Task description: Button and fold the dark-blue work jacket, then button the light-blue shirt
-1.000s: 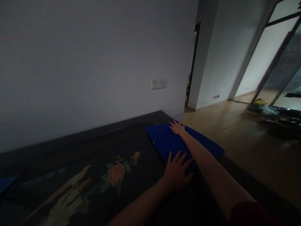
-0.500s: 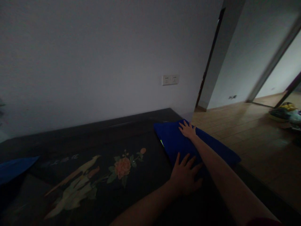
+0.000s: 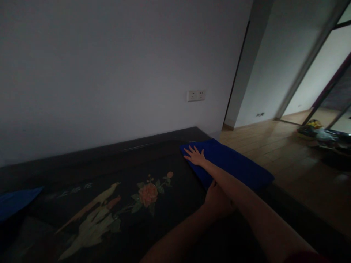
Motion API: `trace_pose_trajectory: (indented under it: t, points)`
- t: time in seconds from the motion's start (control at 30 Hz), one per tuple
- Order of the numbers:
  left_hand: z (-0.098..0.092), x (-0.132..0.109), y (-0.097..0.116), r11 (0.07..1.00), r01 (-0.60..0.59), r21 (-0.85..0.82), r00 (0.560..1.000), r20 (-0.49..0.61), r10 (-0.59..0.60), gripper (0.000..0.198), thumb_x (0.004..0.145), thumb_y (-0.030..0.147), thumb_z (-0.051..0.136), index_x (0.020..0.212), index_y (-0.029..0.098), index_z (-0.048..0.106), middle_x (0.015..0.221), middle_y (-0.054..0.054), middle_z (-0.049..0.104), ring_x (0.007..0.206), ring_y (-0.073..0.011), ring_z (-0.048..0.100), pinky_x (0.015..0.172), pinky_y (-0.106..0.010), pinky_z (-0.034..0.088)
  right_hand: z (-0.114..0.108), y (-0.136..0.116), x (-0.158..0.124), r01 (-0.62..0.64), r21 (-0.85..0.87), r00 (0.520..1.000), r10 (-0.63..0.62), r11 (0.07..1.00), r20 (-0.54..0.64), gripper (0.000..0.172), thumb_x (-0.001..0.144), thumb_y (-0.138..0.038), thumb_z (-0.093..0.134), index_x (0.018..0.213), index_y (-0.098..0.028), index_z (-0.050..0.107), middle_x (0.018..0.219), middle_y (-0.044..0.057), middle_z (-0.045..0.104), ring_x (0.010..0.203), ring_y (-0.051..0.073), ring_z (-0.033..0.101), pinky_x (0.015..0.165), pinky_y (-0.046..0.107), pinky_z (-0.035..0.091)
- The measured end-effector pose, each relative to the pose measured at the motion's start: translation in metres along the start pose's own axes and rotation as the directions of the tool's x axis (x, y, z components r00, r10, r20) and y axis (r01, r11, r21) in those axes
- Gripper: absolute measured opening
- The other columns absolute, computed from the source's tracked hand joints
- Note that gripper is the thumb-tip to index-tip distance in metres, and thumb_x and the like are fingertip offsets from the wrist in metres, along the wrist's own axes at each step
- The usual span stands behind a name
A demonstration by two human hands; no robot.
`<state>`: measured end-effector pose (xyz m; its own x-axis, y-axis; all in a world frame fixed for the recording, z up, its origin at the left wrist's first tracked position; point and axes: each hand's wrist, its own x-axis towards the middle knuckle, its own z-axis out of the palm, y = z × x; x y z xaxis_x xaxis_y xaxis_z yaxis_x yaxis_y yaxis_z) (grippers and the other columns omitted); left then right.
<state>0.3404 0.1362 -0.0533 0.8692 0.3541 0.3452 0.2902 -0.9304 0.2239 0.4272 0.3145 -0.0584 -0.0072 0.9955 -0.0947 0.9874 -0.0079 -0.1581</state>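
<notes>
A folded piece of blue fabric (image 3: 241, 164) lies flat on the right end of a dark tabletop (image 3: 175, 197). My right hand (image 3: 195, 156) rests palm down on its far left corner, fingers spread and holding nothing. Nearer to me, my left hand (image 3: 218, 201) lies at the fabric's near left edge. My right forearm crosses over it and hides most of its fingers; the part that shows looks flat and empty.
The tabletop bears a pattern of a bird (image 3: 95, 215) and a pink flower (image 3: 148, 194). Another blue cloth (image 3: 19, 201) lies at the left edge. Behind stands a pale wall with sockets (image 3: 196, 95). Bags and other items (image 3: 326, 137) sit on the wooden floor at right.
My right hand has slid left across the fabric to its far left corner. My left hand has stayed near the front edge, now partly covered by my right forearm. The view has shifted slightly.
</notes>
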Motion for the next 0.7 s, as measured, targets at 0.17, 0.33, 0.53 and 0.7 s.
trace_pose_trajectory:
  t: [0.17, 0.33, 0.53, 0.7]
  points:
    - [0.009, -0.001, -0.006, 0.993, -0.094, 0.067, 0.995, 0.036, 0.092, 0.059, 0.095, 0.047, 0.026, 0.148, 0.022, 0.023, 0.153, -0.004, 0.028, 0.143, -0.0251, 0.015, 0.117, -0.048, 0.013, 0.007, 0.000, 0.001, -0.041, -0.028, 0.998, 0.039, 0.999, -0.042, 0.063, 0.091, -0.066, 0.016, 0.148, -0.040, 0.009, 0.158, -0.001, 0.005, 0.143, 0.032, 0.000, 0.104, 0.071, 0.006]
    - [0.026, 0.001, -0.012, 0.997, -0.041, 0.072, 0.999, 0.024, 0.040, 0.054, 0.097, 0.045, 0.026, 0.148, 0.027, 0.023, 0.153, -0.005, 0.028, 0.143, -0.0226, 0.019, 0.116, -0.046, 0.016, 0.008, -0.006, -0.002, -0.065, -0.062, 0.992, 0.058, 0.996, -0.113, 0.062, 0.092, -0.062, 0.021, 0.148, -0.037, 0.014, 0.157, 0.002, 0.012, 0.143, 0.032, 0.005, 0.104, 0.070, 0.009]
    - [0.026, 0.002, -0.012, 0.999, -0.023, 0.042, 0.999, 0.031, 0.022, 0.053, 0.097, 0.046, 0.024, 0.147, 0.028, 0.025, 0.153, -0.006, 0.027, 0.142, -0.0230, 0.019, 0.116, -0.047, 0.019, 0.004, -0.009, -0.004, -0.074, -0.091, 0.992, 0.064, 0.993, -0.112, 0.060, 0.093, -0.058, 0.023, 0.148, -0.035, 0.016, 0.157, 0.004, 0.015, 0.142, 0.033, 0.009, 0.104, 0.069, 0.012]
    - [0.011, -0.002, -0.012, 0.998, -0.070, -0.008, 0.995, 0.075, 0.070, 0.056, 0.095, 0.044, 0.034, 0.147, 0.024, 0.028, 0.152, -0.003, 0.030, 0.142, -0.0231, 0.019, 0.118, -0.044, 0.016, -0.002, -0.019, -0.009, -0.066, -0.171, 0.988, 0.041, 0.983, -0.147, 0.059, 0.094, -0.055, 0.026, 0.147, -0.031, 0.023, 0.156, 0.006, 0.019, 0.141, 0.034, 0.013, 0.105, 0.069, 0.010]
